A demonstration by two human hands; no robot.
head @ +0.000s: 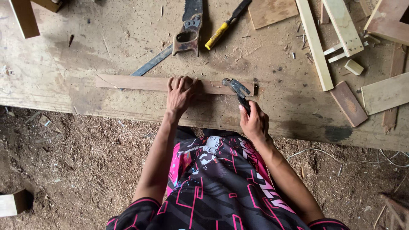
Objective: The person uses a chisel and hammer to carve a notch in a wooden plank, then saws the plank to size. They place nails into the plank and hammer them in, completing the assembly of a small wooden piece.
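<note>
Sawdust and wood shavings cover the dirt floor point(64, 170) nearest the camera, with one pale wood block point(12, 203) lying at the far left and a thin white wire point(324, 153) trailing on the right. Two bare arms reach up from a black and pink shirt point(217, 187) to the near edge of a worn plywood workbench point(85, 55).

One left hand point(181, 94) lies flat on one long thin wooden strip point(132, 81), fingers side by side and pressing it down. That strip lies across the bench, parallel to and near the front edge. One right hand point(254, 122) is wrapped around the handle of one claw hammer point(237, 88), fingers curled tight; the hammer's head sits at the strip's right end, just beside the left hand.

Beyond the strip the board is mostly bare to the left and dusted with chips. One handsaw point(187, 36) lies further back, with one flat metal bar point(151, 62) angled beneath its handle. One yellow-handled tool point(221, 30) lies just right of the saw. Two long pale battens point(315, 42) slant across the right side, amid several short offcuts, one dark reddish piece point(349, 103) and one wide plank point(385, 93). At the far left corner one more timber piece point(24, 17) reaches the frame's edge.
</note>
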